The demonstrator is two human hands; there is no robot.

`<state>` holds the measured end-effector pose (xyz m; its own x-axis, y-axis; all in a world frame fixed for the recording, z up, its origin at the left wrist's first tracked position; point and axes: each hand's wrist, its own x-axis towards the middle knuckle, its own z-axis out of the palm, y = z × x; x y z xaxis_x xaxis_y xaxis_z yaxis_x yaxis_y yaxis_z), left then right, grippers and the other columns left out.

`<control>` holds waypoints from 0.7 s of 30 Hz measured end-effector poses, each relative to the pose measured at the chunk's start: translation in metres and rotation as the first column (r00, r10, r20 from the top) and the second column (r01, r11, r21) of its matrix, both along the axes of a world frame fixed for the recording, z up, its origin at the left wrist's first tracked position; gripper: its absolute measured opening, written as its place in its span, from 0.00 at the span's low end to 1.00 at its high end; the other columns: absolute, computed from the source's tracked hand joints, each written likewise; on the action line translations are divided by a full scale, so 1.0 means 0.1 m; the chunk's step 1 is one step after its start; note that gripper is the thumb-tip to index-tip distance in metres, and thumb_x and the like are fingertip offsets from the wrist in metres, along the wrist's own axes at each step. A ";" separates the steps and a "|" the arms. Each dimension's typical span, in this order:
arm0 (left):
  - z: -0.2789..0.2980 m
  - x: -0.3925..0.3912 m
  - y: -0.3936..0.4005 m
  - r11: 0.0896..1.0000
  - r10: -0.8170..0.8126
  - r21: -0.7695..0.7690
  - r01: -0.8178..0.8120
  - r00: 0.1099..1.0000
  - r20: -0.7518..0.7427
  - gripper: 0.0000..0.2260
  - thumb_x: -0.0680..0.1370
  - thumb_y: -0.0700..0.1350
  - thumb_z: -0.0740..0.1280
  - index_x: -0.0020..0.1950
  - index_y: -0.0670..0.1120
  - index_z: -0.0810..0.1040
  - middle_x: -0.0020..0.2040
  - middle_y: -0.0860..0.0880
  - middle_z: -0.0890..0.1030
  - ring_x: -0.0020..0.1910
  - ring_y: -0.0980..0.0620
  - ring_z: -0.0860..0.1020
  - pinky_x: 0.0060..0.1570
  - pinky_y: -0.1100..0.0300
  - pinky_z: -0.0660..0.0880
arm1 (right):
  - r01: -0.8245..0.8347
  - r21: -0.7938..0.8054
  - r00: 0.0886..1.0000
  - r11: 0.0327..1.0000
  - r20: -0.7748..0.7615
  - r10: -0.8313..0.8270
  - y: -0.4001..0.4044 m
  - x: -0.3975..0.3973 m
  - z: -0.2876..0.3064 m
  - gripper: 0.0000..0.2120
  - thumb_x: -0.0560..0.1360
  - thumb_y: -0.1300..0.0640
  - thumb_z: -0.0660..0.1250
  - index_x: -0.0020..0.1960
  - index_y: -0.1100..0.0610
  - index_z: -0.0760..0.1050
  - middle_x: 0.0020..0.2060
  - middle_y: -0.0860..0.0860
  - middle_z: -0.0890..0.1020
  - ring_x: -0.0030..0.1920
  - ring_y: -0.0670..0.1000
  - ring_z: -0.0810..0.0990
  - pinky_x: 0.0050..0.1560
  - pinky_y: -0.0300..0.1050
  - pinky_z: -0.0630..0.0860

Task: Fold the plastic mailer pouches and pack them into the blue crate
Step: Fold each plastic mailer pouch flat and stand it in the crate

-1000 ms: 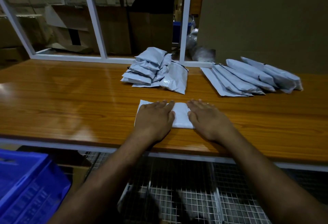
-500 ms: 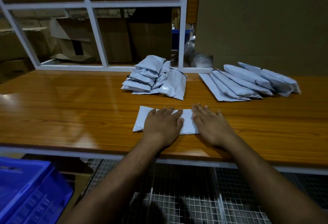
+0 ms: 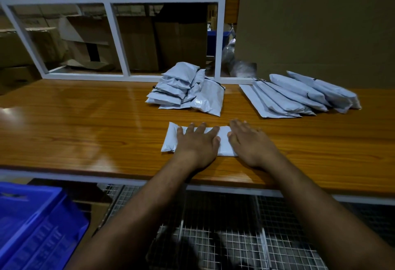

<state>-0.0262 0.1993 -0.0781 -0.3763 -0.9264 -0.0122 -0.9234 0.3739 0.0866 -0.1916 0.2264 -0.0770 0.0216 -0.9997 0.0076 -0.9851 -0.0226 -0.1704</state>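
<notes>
Pressing a folded mailer pouch (image 3: 171,139) flat against the desk (image 3: 85,133) with both hands. My left hand (image 3: 197,144) lies palm-down over the middle of the pouch, fingers (image 3: 202,127) straight and slightly spread, tips pointing toward 12 o'clock. My right hand (image 3: 249,144) lies palm-down at the pouch's 3 o'clock end, fingers straight and close together, heel of the palm overhanging onto bare wood. Neither hand curls round anything; both simply bear down. A strip of the pouch shows between the two hands and its 9 o'clock end sticks out past my left hand.

Pouch position: near the front edge of the desk, roughly centre of view.

At 12 o'clock from it, a heap of folded pouches (image 3: 183,88), piled unevenly, one larger pouch leaning on the heap's 3 o'clock side. At about 2 o'clock, a fanned row of unfolded pouches (image 3: 299,96), long and overlapping like shingles, apart from the heap.

Blue crate (image 3: 32,222) at 8 o'clock, below desk level, only partly in frame; contents cannot be seen.

Behind the desk: white frame (image 3: 115,34) with cardboard boxes (image 3: 136,41) beyond it. Wire mesh (image 3: 224,244) under my forearms.
</notes>
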 end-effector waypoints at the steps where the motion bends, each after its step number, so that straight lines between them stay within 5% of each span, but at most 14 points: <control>1: 0.03 0.01 0.00 1.000 -0.010 0.022 0.010 1.000 -0.021 0.24 0.85 0.59 0.44 0.82 0.60 0.51 0.83 0.49 0.51 0.81 0.41 0.47 0.76 0.35 0.41 | 0.027 0.002 0.998 1.000 -0.050 -0.026 0.01 0.00 -0.02 0.28 0.85 0.43 0.42 0.82 0.53 0.46 0.81 0.50 0.50 0.81 0.52 0.49 0.78 0.60 0.49; 5: 0.05 0.17 -0.05 0.998 -0.003 0.058 0.006 0.999 -0.041 0.25 0.82 0.66 0.41 0.80 0.66 0.51 0.82 0.54 0.51 0.81 0.43 0.45 0.74 0.35 0.38 | 0.086 -0.005 0.968 0.996 -0.236 -0.085 -0.04 0.05 -0.01 0.29 0.84 0.42 0.40 0.82 0.52 0.47 0.81 0.49 0.51 0.81 0.54 0.51 0.77 0.67 0.46; 8: -0.02 0.51 -0.13 0.986 0.165 0.011 -0.165 0.985 -0.042 0.28 0.79 0.70 0.38 0.79 0.67 0.50 0.82 0.55 0.51 0.81 0.41 0.47 0.73 0.30 0.41 | 0.090 0.004 0.967 0.996 -0.241 -0.086 -0.03 0.06 0.00 0.29 0.84 0.41 0.40 0.82 0.52 0.49 0.81 0.51 0.53 0.80 0.57 0.54 0.75 0.68 0.49; 13: -0.07 0.89 -0.08 0.913 0.398 -0.022 -0.408 0.900 -0.178 0.38 0.80 0.70 0.46 0.79 0.45 0.61 0.79 0.42 0.62 0.78 0.38 0.57 0.76 0.37 0.51 | 0.112 -0.096 0.994 0.989 0.007 -0.112 0.05 -0.06 -0.04 0.33 0.82 0.35 0.47 0.79 0.54 0.57 0.78 0.53 0.62 0.76 0.56 0.62 0.73 0.59 0.60; 21: 0.07 0.98 -0.01 0.906 0.421 0.140 -0.400 0.812 -0.405 0.33 0.73 0.70 0.65 0.69 0.49 0.75 0.69 0.45 0.75 0.70 0.41 0.69 0.68 0.41 0.68 | 0.092 -0.112 0.962 0.989 0.267 -0.059 0.15 -0.19 0.28 0.33 0.69 0.34 0.72 0.66 0.52 0.74 0.63 0.52 0.78 0.60 0.54 0.76 0.58 0.54 0.77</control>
<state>0.0722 0.1985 -0.0716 0.0597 -0.9981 0.0121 -0.8623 -0.0455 0.5043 -0.2107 0.2413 -0.0487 -0.0733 -0.9895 0.1249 -0.9059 0.0137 -0.4233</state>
